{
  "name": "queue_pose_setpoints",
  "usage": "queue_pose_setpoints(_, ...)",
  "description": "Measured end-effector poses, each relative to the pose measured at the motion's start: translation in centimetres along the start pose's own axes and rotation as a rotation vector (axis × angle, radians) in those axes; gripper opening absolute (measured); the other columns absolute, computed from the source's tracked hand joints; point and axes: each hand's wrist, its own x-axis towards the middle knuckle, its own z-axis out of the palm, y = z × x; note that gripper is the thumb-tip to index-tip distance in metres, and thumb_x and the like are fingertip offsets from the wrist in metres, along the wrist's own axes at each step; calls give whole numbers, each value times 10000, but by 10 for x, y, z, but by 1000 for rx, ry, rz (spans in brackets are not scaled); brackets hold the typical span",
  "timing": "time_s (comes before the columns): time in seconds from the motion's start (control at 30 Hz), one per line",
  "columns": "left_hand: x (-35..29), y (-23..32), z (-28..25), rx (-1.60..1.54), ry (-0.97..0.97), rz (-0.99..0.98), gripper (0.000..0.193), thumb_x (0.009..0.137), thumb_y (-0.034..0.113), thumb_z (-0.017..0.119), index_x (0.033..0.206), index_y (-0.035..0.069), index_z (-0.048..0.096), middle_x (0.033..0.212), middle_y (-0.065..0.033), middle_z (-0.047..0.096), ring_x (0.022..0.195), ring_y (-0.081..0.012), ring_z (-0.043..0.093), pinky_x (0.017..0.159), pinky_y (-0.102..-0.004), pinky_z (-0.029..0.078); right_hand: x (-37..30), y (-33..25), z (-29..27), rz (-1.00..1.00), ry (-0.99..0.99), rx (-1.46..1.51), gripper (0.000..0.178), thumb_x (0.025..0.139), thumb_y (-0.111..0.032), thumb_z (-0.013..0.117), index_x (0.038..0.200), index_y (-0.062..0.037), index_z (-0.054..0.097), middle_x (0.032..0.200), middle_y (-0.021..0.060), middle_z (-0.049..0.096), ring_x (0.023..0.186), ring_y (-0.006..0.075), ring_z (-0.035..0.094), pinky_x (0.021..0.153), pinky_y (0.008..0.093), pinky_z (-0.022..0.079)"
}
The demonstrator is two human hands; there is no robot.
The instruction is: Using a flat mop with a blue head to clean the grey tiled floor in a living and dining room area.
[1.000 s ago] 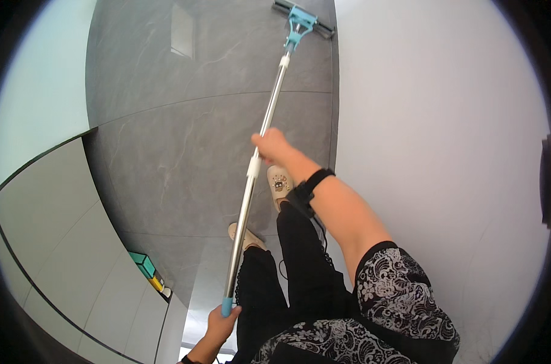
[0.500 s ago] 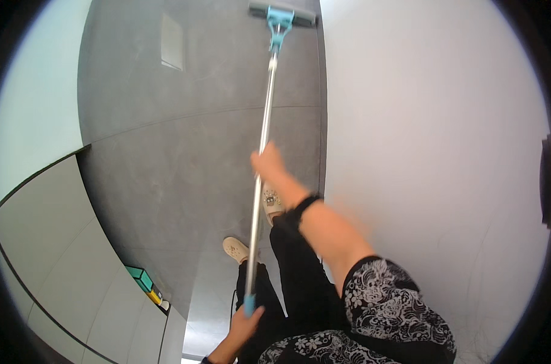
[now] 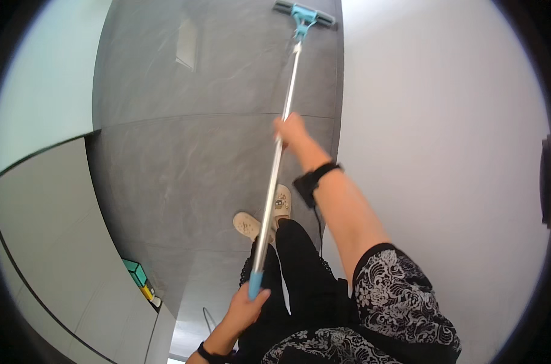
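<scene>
A sponge mop with a silver pole (image 3: 272,188) reaches from near my body out along the floor. Its blue bracket and grey head (image 3: 304,13) rest on the tiles at the far end, close to the right-hand wall. My right hand (image 3: 291,131) is wrapped round the middle of the pole. Lower down, my left hand (image 3: 245,308) grips the blue handle end (image 3: 255,285). Both wrists wear black bands, and a dark box sits on the right one.
Grey floor tiles (image 3: 184,164) run between a white wall (image 3: 433,121) on the right and pale cabinets (image 3: 51,224) on the left. A green and yellow box (image 3: 138,279) stands by the cabinets. My feet in beige clogs (image 3: 247,225) are below the pole.
The mop head has shifted right in the view and is more tilted. My right hand has moved up and right with the pole, and my left hand slightly up. My feet are closer together.
</scene>
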Motion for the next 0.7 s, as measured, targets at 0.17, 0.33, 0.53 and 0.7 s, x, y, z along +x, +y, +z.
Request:
queue_pose_setpoints(0.17, -2, -24, -24, 180, 146, 285, 249, 780, 246, 580, 850, 28, 479, 629, -79, 527, 533, -185, 522, 485, -311, 409, -17, -3, 33, -168, 289, -104, 241, 725, -158, 504, 781, 73, 463, 642, 180, 551, 549, 283, 568, 499, 390, 458)
queue_pose_setpoints(0.33, -83, -185, -104, 359, 308, 13, 378, 701, 309, 633, 916, 6, 559, 804, -180, 594, 779, -323, 577, 687, -377, 449, -144, 132, 165, -75, 211, -224, 213, 765, -174, 499, 822, 26, 456, 616, 127, 536, 541, 220, 563, 449, 354, 437)
queue_pose_setpoints(0.53, -215, -371, -114, 457, 300, -421, 381, 681, 352, 645, 796, 0, 557, 731, -182, 580, 716, -317, 576, 633, -377, 448, -392, 205, 255, 877, -649, -11, 243, 770, -221, 535, 790, 21, 554, 682, 140, 601, 545, 256, 594, 464, 358, 501)
queue_pose_setpoints(0.7, -238, -380, -86, 423, 270, -544, 370, 676, 341, 646, 790, -2, 567, 731, -184, 587, 715, -326, 579, 639, -384, 452, -391, 227, 266, 951, -887, 164, 250, 750, -228, 586, 788, 14, 535, 653, 130, 587, 546, 234, 594, 436, 306, 480)
